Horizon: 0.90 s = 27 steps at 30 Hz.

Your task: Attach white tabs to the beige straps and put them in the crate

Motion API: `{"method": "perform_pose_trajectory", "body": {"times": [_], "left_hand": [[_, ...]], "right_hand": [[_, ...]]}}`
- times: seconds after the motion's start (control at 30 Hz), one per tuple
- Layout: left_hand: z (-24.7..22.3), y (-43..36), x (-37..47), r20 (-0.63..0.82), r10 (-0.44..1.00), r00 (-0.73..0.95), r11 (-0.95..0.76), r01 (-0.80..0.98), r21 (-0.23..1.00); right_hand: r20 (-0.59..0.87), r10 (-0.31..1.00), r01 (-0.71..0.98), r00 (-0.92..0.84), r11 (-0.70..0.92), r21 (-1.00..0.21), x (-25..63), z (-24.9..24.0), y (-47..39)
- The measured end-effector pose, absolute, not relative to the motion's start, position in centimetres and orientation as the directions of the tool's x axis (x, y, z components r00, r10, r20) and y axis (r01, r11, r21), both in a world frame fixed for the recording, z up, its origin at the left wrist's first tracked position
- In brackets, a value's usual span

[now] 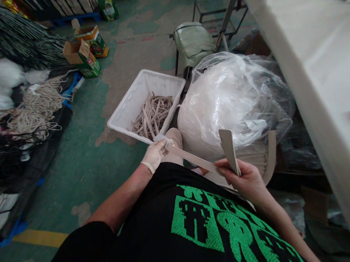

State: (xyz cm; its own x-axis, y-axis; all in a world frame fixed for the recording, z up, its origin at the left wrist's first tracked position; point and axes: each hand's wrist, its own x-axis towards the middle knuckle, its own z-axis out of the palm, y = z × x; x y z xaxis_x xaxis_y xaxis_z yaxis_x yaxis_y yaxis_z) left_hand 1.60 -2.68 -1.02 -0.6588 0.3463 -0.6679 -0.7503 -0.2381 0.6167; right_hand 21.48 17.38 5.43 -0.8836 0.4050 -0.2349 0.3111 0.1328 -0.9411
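Ok, L hand, gloved, closed on beige strap; R hand, bare, pinching it too, w/ flat piece sticking up. Strap runs straight btwn both, nr white bin w/ strip pile; plastic bag R of bin.

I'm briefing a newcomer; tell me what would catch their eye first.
The bright green design on the black shirt, bottom centre, likely leaps out. Next comes the clear plastic bag, right of the white bin of beige strips. A beige strap runs from the gloved left hand to the right hand.
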Motion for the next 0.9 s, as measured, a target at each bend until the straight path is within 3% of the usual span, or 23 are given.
{"method": "perform_pose_trajectory", "body": {"times": [0.27,0.4,0.5,0.67,0.77,0.9], "left_hand": [[0.1,-2.8,2.0,-0.689,0.371,-0.623,-0.290,-0.782,0.551],[0.5,-2.3,2.9,-0.628,0.378,-0.681,-0.329,-0.732,0.596],[0.5,-1.4,3.9,-0.585,0.395,-0.708,-0.356,-0.706,0.613],[0.0,-0.3,4.7,-0.618,0.488,-0.617,-0.354,-0.787,0.505],[0.2,-0.5,4.5,-0.590,0.482,-0.648,-0.378,-0.761,0.527],[1.1,0.0,5.2,-0.558,0.539,-0.630,-0.314,-0.766,0.561]], "right_hand": [[-0.139,0.429,0.299,-0.893,0.333,-0.894,21.4,5.8,17.3],[-0.088,0.414,0.289,-0.906,0.454,-0.843,21.3,5.8,17.2],[-0.085,0.393,0.285,-0.915,0.486,-0.826,20.4,5.4,16.8],[-0.121,0.332,0.283,-0.935,0.500,-0.818,19.0,5.9,17.0],[-0.164,0.282,0.284,-0.945,0.460,-0.841,19.3,7.1,18.0],[-0.131,0.291,0.275,-0.948,0.537,-0.798,18.6,7.4,18.0]]}}
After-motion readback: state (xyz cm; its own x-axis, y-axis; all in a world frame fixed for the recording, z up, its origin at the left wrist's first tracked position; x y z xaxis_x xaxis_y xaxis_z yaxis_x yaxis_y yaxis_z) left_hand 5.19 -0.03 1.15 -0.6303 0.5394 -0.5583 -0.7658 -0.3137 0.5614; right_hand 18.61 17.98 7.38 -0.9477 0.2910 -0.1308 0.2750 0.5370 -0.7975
